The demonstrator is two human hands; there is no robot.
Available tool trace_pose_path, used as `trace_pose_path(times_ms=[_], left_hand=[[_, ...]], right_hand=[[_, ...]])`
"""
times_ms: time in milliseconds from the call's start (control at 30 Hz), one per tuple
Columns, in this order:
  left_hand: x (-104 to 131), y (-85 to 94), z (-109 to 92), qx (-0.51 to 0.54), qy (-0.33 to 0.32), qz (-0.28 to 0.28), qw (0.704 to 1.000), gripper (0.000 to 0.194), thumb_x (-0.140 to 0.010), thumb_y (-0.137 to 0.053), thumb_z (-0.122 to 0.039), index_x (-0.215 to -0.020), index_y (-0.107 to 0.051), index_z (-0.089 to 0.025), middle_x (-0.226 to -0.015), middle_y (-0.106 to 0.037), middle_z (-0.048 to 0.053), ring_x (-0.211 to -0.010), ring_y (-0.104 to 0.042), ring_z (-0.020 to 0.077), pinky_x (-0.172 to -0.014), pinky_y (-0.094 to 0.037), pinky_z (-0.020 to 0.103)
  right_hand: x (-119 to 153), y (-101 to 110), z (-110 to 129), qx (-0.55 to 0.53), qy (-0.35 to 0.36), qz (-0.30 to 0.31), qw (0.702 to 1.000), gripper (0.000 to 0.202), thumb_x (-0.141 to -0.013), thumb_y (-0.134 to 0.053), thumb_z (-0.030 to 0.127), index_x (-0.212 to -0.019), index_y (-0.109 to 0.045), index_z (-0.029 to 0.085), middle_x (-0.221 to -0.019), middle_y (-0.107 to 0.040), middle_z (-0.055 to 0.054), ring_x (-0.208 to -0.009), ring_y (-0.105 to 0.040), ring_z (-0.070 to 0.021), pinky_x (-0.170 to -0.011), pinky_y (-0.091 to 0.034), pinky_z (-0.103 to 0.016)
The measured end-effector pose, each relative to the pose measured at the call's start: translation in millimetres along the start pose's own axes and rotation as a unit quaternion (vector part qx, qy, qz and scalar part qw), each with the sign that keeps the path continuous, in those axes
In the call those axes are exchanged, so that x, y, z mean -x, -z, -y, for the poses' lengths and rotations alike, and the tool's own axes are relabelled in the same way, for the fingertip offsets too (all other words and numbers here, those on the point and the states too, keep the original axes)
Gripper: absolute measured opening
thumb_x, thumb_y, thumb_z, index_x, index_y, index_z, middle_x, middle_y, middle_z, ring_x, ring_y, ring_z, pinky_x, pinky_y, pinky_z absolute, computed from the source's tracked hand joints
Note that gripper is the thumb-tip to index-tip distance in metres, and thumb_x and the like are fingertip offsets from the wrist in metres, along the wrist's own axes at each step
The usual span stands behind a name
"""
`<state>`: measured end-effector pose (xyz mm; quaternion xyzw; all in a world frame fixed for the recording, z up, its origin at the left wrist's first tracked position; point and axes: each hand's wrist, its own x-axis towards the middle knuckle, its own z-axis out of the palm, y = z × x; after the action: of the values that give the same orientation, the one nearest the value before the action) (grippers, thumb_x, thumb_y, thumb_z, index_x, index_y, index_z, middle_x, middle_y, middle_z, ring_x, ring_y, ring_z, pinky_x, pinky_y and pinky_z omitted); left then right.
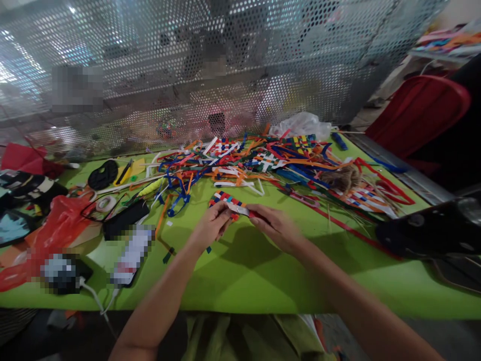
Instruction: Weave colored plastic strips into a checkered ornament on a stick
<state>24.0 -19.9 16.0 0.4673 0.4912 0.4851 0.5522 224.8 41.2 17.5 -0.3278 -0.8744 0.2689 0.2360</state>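
Both hands meet over the green table [240, 281], near its middle. My left hand [216, 220] is closed on one end of a short white strip [237, 208]. At the strip's other end, my right hand [272, 224] is closed on a small red piece that joins or overlaps the white one. Just behind the fingers lies a multicoloured woven piece [222, 197], partly covered by my left hand and the strip. Whether my left fingers also touch this weave cannot be made out.
Tangled coloured strips [240, 165] spread behind the hands. A phone [132, 255], a black case [126, 219] and a red plastic bag [56, 225] lie left. A dark machine-like object [432, 228] stands right. A perforated metal screen [225, 95] rises behind the table.
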Motion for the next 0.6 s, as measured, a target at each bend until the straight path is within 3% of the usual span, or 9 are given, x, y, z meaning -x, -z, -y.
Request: trace_pose_path(times_ms=[200,600], left_hand=[[-2.2,6.7,6.6,0.009,-0.016,0.038,0.999,0.036,-0.086,-0.057,-0.053,-0.091,-0.059,-0.017,-0.051,-0.038,-0.009,-0.036,-0.028,0.0026,-0.039,-0.028,0.018],[-2.5,9.0,1.4,0.025,0.012,0.066,0.997,0.04,-0.084,-0.059,-0.056,-0.083,-0.058,-0.017,-0.052,-0.033,-0.008,-0.038,-0.024,0.0027,-0.037,-0.019,0.019]], right_hand=[[1.0,-0.1,-3.3,0.002,0.017,0.008,1.0,0.05,-0.097,-0.034,0.052,-0.123,-0.063,0.021,-0.098,-0.072,-0.011,-0.078,-0.066,-0.0206,-0.066,-0.045,-0.029],[1.7,2.8,-1.2,-0.009,0.017,0.011,1.0,0.05,-0.097,-0.033,0.051,-0.122,-0.063,0.02,-0.097,-0.072,-0.011,-0.08,-0.066,-0.0207,-0.069,-0.046,-0.029]])
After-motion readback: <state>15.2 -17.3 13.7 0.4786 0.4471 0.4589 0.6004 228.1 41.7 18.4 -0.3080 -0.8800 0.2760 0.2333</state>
